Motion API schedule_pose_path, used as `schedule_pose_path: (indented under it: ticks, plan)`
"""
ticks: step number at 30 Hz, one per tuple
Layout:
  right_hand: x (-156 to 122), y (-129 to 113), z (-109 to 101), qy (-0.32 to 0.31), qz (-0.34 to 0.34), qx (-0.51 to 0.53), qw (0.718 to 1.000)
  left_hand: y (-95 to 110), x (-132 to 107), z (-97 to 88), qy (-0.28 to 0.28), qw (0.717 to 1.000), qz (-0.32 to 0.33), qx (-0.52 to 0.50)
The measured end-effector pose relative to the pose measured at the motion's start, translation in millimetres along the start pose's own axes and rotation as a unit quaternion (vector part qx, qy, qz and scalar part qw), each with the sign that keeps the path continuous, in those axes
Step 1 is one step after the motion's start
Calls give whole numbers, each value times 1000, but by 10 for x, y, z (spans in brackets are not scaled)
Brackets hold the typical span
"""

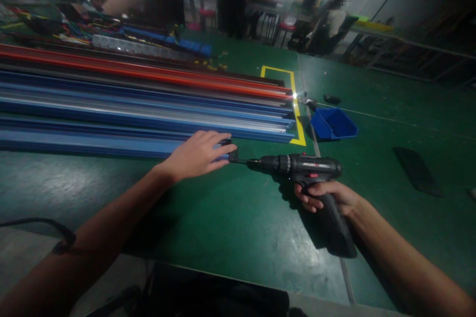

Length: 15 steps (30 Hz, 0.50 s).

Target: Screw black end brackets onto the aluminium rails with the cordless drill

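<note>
My right hand (330,195) is wrapped round the grip of a black cordless drill (316,167), which lies level and points left. The drill's bit reaches a small black end cap (233,151) at the right end of a blue profile (111,142). Over that end lies my left hand (201,153), its fingers bent round the profile and its fingertips at the cap. Whether the bit sits in a screw is too small to make out.
Behind the blue profile lie more blue profiles (186,111) and red ones (167,72), ending near a yellow tape outline (300,129). A blue bin (334,124) and a dark flat piece (417,171) are to the right. Wires (70,29) and people are farther back.
</note>
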State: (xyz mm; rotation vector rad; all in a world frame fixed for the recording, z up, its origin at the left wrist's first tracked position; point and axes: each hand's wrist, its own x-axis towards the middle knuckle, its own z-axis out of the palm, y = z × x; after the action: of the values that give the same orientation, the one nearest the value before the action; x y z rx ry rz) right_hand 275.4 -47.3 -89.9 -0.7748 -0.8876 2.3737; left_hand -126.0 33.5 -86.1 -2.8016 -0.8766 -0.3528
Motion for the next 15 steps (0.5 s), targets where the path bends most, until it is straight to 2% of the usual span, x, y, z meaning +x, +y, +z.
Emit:
schedule_pose_path:
  ticks: [15]
  plan:
    - [11,-7,26,-1,-10,-3,1000,-3,-2,10,-3,1000,-4,-4]
